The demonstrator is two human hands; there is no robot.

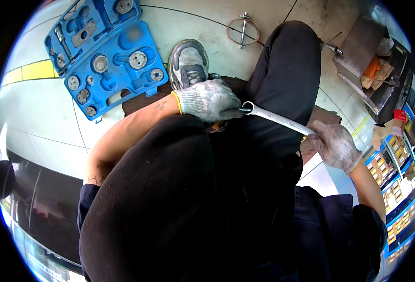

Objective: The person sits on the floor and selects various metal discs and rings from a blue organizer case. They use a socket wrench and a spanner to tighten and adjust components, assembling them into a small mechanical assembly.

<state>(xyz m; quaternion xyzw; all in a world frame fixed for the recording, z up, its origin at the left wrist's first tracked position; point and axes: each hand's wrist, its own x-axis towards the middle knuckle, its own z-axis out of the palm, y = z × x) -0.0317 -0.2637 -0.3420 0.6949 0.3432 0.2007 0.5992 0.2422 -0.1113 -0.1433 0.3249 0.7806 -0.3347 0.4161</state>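
Observation:
A worn grey-white glove with a yellow cuff covers my left hand, which is closed between my knees. From its fingers a short piece of metal rod sticks out to the right; the rest of what it grips is hidden. The ring end of a long silver combination wrench sits at that rod's tip. My right hand, gloved too, is wrapped round the wrench's other end, beyond my right knee. Under the left hand a small brownish part shows, mostly covered by my hand and legs.
An open blue tool case with round metal adapters lies on the tiled floor at the far left. A threaded metal rod and a thin reddish ring lie far ahead. A metal box stands far right, with blue shelving nearer.

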